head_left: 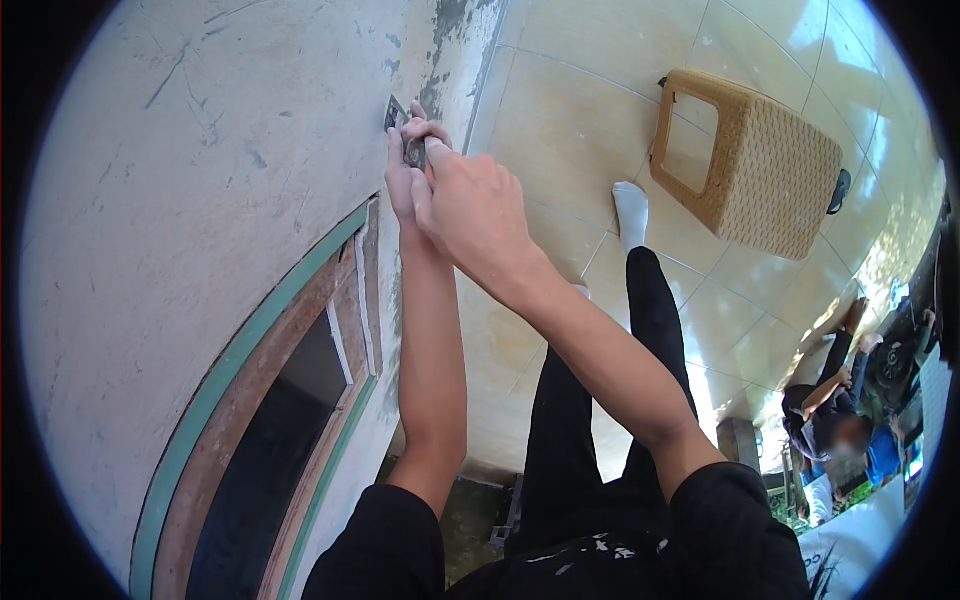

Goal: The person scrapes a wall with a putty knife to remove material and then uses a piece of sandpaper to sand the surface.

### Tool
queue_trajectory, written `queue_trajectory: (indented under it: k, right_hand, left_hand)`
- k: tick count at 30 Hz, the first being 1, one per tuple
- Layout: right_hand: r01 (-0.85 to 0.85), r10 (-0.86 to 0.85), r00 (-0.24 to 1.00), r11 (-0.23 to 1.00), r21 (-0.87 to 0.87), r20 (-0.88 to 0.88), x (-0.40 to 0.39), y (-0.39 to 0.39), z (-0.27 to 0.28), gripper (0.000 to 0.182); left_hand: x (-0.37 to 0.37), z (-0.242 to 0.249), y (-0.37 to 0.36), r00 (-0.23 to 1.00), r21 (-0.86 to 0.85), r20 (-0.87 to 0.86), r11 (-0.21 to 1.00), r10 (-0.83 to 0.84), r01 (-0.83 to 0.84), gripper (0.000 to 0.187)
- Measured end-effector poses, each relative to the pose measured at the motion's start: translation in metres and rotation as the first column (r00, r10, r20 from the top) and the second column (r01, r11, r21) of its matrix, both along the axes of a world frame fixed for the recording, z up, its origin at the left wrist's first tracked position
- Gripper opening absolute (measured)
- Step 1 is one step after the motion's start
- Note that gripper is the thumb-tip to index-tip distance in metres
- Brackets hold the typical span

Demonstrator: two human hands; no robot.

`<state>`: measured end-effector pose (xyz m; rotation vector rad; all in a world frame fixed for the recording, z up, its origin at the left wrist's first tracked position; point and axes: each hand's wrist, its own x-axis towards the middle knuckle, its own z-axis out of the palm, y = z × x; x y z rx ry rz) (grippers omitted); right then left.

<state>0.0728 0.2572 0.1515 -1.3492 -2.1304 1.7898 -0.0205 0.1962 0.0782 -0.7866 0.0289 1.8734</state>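
Both my hands are together at the wall's peeling corner, closed around a small scraper [414,152]. Its flat metal blade lies against the painted wall [240,130], and its dark handle is mostly covered by my fingers. My left hand [402,182] is nearer the wall, with fingers up along the tool. My right hand [478,208] overlaps it from the right, thumb and fingers bent round the handle. Grey bare patches [440,50] show on the corner just above the blade.
Below the hands is a window frame [270,290] with green edging. A woven-pattern plastic stool [780,165] lies on its side on the tiled floor [570,100], near my socked foot [630,208]. Another person [825,410] is at the lower right.
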Motion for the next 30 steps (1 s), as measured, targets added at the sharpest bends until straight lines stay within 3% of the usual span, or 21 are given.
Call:
queue_trajectory:
  k: [1,3,9,12,14,15,16,18,19,21,22,24,26,29,30]
  right_hand:
    - [-0.001,0.001,1.000,1.000,0.003,0.001,-0.006,-0.002,0.001,0.021]
    - [0.103,-0.087,0.992,0.977,0.186,-0.092,-0.014,-0.005,-0.001,0.017]
    - [0.169,-0.157,0.983,0.975,0.145,-0.096,-0.025,0.020,-0.037,0.018]
    - [0.106,-0.092,0.986,0.990,0.097,-0.139,-0.005,0.026,-0.013,0.021]
    - [0.145,-0.129,0.978,0.985,0.089,-0.163,-0.009,0.036,-0.018,0.022]
    - [0.184,-0.168,0.970,0.980,0.081,-0.178,-0.008,0.042,-0.023,0.023]
    - [0.176,-0.159,0.971,0.981,0.081,-0.177,-0.008,0.050,-0.028,0.023]
    - [0.151,-0.153,0.985,0.988,-0.027,-0.077,-0.005,0.062,-0.034,0.024]
    - [0.117,-0.114,0.992,0.992,0.037,-0.056,-0.005,0.059,-0.033,0.026]
    - [0.115,-0.106,0.989,0.990,0.086,-0.105,-0.003,0.045,-0.021,0.025]
    - [0.123,-0.104,0.984,0.984,0.127,-0.147,-0.003,0.038,-0.011,0.025]
    - [0.041,-0.028,0.995,0.989,0.142,-0.092,-0.009,0.030,-0.005,0.022]
    - [0.129,-0.107,0.985,0.977,0.169,-0.134,-0.016,0.024,-0.012,0.020]
    - [-0.001,-0.001,1.000,0.977,0.213,0.012,-0.023,0.019,-0.064,0.018]
    - [-0.009,0.007,1.000,0.974,0.228,0.006,-0.019,0.016,-0.068,0.018]
  left_hand:
    - [0.000,0.001,0.005,0.997,-0.048,0.010,0.995,0.083,-0.082,0.027]
    - [-0.003,-0.005,0.006,0.996,-0.060,-0.030,0.995,0.081,-0.082,0.026]
    - [-0.016,-0.063,0.006,0.958,-0.135,-0.279,0.984,0.070,-0.112,0.023]
    - [-0.016,-0.061,0.022,0.932,-0.154,-0.355,0.980,0.066,-0.128,0.022]
    - [-0.008,-0.019,0.043,0.927,-0.446,-0.373,0.881,-0.022,-0.159,0.022]
    - [-0.013,-0.035,0.046,0.936,-0.388,-0.351,0.912,-0.009,-0.137,0.023]
    - [0.000,-0.024,0.065,0.908,-0.532,-0.418,0.816,-0.018,-0.228,0.023]
    - [0.013,-0.011,0.080,0.884,-0.619,-0.463,0.740,-0.071,-0.265,0.024]
    - [0.009,-0.022,0.073,0.882,-0.612,-0.466,0.743,-0.065,-0.269,0.024]
    - [-0.007,-0.047,0.044,0.903,-0.382,-0.429,0.911,-0.025,-0.156,0.027]
    - [-0.015,-0.038,0.041,0.898,-0.379,-0.439,0.911,-0.023,-0.162,0.027]
    - [-0.024,-0.027,0.028,0.983,-0.128,-0.185,0.992,-0.023,-0.001,0.029]
    - [-0.019,-0.031,0.028,0.986,-0.055,-0.169,0.998,-0.014,0.005,0.033]
    - [-0.023,-0.076,0.035,0.932,-0.549,-0.145,0.811,-0.333,0.205,0.034]
    - [-0.020,-0.085,0.032,0.933,-0.538,-0.156,0.820,-0.323,0.194,0.034]
